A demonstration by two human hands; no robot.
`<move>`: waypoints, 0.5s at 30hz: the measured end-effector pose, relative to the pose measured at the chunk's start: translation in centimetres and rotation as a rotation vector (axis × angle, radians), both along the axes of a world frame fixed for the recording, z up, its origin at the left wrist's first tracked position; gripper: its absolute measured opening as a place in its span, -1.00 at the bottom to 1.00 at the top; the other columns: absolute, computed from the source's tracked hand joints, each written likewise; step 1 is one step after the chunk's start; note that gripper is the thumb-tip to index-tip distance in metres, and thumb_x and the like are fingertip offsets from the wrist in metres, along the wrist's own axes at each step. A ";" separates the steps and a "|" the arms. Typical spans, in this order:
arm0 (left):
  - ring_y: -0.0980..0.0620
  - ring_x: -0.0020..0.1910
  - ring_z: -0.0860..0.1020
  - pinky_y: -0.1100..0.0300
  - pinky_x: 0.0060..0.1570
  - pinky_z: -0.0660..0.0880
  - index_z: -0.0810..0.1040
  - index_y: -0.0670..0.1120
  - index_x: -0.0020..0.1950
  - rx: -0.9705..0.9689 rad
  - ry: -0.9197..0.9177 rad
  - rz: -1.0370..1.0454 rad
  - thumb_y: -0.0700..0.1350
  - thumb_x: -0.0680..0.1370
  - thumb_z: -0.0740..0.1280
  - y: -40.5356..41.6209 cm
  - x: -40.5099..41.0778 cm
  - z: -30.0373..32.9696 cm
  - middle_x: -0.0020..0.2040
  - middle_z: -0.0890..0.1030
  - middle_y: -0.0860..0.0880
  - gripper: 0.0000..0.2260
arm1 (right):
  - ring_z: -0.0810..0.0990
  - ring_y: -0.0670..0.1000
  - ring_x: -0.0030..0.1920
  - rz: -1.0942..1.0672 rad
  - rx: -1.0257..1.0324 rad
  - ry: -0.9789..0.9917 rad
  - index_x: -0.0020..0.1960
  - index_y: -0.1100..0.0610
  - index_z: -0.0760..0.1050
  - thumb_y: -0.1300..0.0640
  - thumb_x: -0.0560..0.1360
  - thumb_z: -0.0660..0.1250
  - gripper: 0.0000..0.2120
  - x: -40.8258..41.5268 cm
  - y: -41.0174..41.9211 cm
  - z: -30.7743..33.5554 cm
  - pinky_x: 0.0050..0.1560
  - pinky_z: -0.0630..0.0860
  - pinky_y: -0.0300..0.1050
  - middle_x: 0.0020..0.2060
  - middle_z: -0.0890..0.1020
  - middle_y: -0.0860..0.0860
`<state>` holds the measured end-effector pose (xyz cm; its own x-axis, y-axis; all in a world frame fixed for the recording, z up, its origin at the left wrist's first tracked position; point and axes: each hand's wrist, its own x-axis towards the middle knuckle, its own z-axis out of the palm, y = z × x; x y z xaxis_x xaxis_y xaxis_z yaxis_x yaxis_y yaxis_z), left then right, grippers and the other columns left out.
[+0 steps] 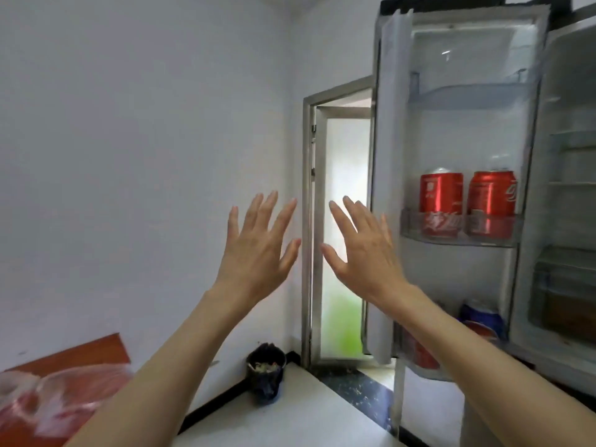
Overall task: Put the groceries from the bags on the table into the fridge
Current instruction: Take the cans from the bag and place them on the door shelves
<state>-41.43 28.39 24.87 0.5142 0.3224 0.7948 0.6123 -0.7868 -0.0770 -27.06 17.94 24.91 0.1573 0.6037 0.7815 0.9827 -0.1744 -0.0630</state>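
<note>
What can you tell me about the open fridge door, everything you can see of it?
The fridge door stands swung open at the right, its pale plastic inner side facing the camera, edged by a grey frame and a white seal. It carries clear plastic shelves. The top shelf looks empty. The middle shelf holds two upright red cans side by side. The bottom shelf holds a blue can and something red, partly hidden behind the right forearm. Neither hand touches the door.
</note>
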 end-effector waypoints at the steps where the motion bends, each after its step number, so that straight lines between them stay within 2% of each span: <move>1: -0.17 0.48 0.16 -0.24 0.38 0.04 0.14 0.00 0.50 -0.015 0.039 0.048 0.16 0.55 -0.06 1.3 -2.6 -1.0 0.49 0.22 -0.14 -0.46 | -0.03 0.07 0.53 0.020 -0.027 -0.005 0.53 0.02 0.00 -0.11 0.56 0.14 -0.37 -2.2 1.5 -0.8 0.48 -0.15 0.19 0.53 0.05 0.06; 5: -0.14 0.51 0.06 -0.18 0.39 -0.14 0.09 0.04 0.52 -0.108 0.145 0.201 0.19 0.53 -0.14 5.7 -13.1 -5.1 0.53 0.13 -0.11 -0.43 | -0.02 0.09 0.53 0.135 -0.078 0.002 0.54 0.01 -0.01 -0.14 0.57 0.12 -0.38 -11.0 7.9 -4.6 0.46 -0.16 0.22 0.53 0.05 0.07; 10: -0.05 0.52 -0.18 -0.14 0.38 -0.31 -0.13 0.11 0.53 -0.264 0.191 0.365 0.24 0.47 -0.31 9.0 -24.4 -10.7 0.56 -0.11 -0.03 -0.38 | 0.04 0.12 0.52 0.267 -0.144 0.088 0.53 0.01 0.02 -0.19 0.55 0.08 -0.38 -21.5 14.1 -10.1 0.45 -0.07 0.24 0.53 0.10 0.07; 12: -0.03 0.51 -0.25 -0.13 0.39 -0.32 -0.20 0.11 0.52 -0.333 0.212 0.441 0.24 0.52 -0.24 10.1 -28.4 -12.6 0.55 -0.19 -0.01 -0.42 | 0.06 0.12 0.52 0.308 -0.180 0.136 0.53 0.01 0.03 -0.25 0.52 -0.04 -0.35 -25.3 16.3 -12.4 0.45 -0.08 0.21 0.52 0.11 0.07; 15: -0.02 0.51 -0.25 -0.16 0.44 -0.26 -0.14 0.07 0.53 -0.438 0.170 0.510 0.13 0.61 -0.03 11.8 -33.5 -15.2 0.55 -0.17 -0.02 -0.47 | 0.09 0.12 0.52 0.386 -0.233 0.189 0.53 0.02 0.05 -0.28 0.45 -0.15 -0.29 -30.1 19.7 -15.9 0.45 -0.03 0.23 0.51 0.15 0.08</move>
<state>-74.95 40.22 9.69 0.3194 0.8295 0.4581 0.9214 -0.3848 0.0544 -57.18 37.60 9.00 0.0139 0.8013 0.5981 0.9535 0.1695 -0.2493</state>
